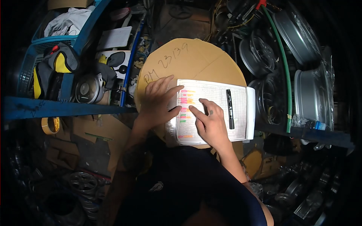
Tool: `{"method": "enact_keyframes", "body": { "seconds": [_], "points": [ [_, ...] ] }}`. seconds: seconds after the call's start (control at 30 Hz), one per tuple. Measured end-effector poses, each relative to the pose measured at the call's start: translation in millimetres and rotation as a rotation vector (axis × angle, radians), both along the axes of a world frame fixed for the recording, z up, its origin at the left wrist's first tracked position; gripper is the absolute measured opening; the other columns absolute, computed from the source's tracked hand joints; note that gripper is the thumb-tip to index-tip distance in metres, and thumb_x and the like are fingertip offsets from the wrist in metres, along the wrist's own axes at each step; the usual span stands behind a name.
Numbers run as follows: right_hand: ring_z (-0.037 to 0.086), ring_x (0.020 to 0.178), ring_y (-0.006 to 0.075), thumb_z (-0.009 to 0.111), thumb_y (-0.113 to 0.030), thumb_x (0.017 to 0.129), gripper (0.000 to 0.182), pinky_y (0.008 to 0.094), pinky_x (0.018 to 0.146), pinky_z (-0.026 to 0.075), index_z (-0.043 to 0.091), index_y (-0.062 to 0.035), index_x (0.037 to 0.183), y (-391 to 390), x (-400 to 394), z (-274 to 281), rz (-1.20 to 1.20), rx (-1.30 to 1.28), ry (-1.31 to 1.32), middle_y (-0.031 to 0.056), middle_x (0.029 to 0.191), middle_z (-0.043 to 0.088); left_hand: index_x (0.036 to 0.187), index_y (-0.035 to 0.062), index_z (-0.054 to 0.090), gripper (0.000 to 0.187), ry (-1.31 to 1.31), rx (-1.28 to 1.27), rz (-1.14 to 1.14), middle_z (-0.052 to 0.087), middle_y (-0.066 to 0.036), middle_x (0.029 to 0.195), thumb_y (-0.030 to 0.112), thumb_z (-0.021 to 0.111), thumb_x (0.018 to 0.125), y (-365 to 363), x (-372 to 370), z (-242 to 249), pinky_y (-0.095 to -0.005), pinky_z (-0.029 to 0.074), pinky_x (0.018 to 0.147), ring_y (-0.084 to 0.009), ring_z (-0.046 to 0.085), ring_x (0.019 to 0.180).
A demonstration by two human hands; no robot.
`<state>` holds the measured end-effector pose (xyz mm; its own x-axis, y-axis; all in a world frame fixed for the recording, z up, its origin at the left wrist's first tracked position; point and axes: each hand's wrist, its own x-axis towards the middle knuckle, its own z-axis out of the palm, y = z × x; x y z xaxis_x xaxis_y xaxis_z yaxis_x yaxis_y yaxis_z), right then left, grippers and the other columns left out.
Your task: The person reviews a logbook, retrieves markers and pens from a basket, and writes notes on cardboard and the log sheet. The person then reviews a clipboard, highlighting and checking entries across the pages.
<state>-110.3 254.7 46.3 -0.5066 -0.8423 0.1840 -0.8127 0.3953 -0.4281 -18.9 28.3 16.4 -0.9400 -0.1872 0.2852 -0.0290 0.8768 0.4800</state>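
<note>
Your left hand (160, 100) was spread wide at the logbook's (239, 109) left edge; your right hand (212, 120), fingers loosely parted, pointed over its page, beside a marker (230, 109).

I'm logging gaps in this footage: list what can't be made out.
All in the head view:
Writing on the sheet: too small to read.
Entries beneath the right hand: covered by it.
Cardboard beneath the left hand: covered by it.
Top-left box: cut off by top edge.
</note>
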Motion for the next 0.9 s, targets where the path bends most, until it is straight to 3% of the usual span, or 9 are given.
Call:
{"method": "enact_keyframes", "body": {
  "seconds": [0.13,0.27,0.3,0.43,0.63,0.77,0.9],
  "points": [
    [0.056,0.122,0.036,0.071,-0.003,0.081,0.046,0.0475,0.106,0.043,0.076,-0.0153,0.125,3.8,3.2,1.2,0.044,-0.016,-0.054,0.0173,0.131,0.06,0.139,0.0241,0.065,0.066,-0.011,0.003,-0.016,0.048,-0.015,0.155,0.036,0.08,0.075,-1.4,0.9,0.1,-0.0516,0.029,0.116,-0.0341,0.041,0.146],
    [0.059,0.106,0.0302,0.071,-0.003,0.081,0.039,0.0425,0.097,0.047,0.079,-0.014,0.118,7.9,1.6,5.3,0.085,-0.01,-0.09,0.0105,0.108,0.063,0.138,0.0242,0.066,0.067,-0.001,-0.001,-0.031,0.048,-0.014,0.155,0.036,0.081,0.074,-3.0,1.8,1.9,-0.0523,0.028,0.117,-0.0346,0.041,0.146],
    [0.06,0.092,0.0277,0.071,-0.003,0.081,0.039,0.0408,0.09,0.049,0.079,-0.0141,0.118,9.6,0.7,4.7,0.096,-0.041,-0.07,0.0082,0.09,0.062,0.139,0.0239,0.066,0.067,-0.005,0.006,-0.036,0.048,-0.014,0.155,0.036,0.081,0.074,-3.5,1.7,2.9,-0.0524,0.027,0.118,-0.0347,0.04,0.146],
    [0.062,0.075,0.0272,0.069,-0.003,0.083,0.033,0.0394,0.082,0.053,0.079,-0.0116,0.113,14.0,-1.5,20.5,0.122,0.095,-0.124,0.0088,0.074,0.064,0.139,0.0223,0.066,0.068,-0.02,0.044,-0.059,0.049,-0.013,0.156,0.037,0.081,0.074,-5.6,2.9,3.3,-0.0527,0.026,0.12,-0.0353,0.04,0.146],
    [0.066,0.072,0.0298,0.066,-0.002,0.085,0.029,0.0405,0.072,0.054,0.079,-0.0089,0.111,15.5,-13.7,14.6,0.0,0.0,-0.122,0.0127,0.073,0.066,0.14,0.02,0.066,0.068,-0.046,0.065,-0.076,0.049,-0.015,0.156,0.037,0.083,0.076,-5.9,2.4,3.6,-0.0526,0.026,0.121,-0.0365,0.04,0.147],
    [0.068,0.074,0.0305,0.068,-0.003,0.086,0.025,0.0409,0.071,0.056,0.078,-0.0069,0.109,18.8,-17.6,2.8,-0.24,-0.03,-0.059,0.0126,0.079,0.071,0.141,0.018,0.065,0.069,-0.045,0.095,-0.095,0.047,-0.016,0.157,0.038,0.084,0.078,-8.3,5.7,-0.1,-0.0539,0.025,0.122,-0.0375,0.039,0.148],
    [0.069,0.074,0.0312,0.067,-0.003,0.089,0.02,0.0396,0.07,0.055,0.077,-0.0068,0.105,16.5,-17.0,-8.4,-0.255,-0.1,0.02,0.0141,0.08,0.072,0.142,0.0167,0.065,0.069,-0.053,0.124,-0.093,0.046,-0.017,0.158,0.038,0.084,0.079,-7.1,7.3,0.0,-0.0553,0.025,0.123,-0.0382,0.038,0.149]
  ]
}}
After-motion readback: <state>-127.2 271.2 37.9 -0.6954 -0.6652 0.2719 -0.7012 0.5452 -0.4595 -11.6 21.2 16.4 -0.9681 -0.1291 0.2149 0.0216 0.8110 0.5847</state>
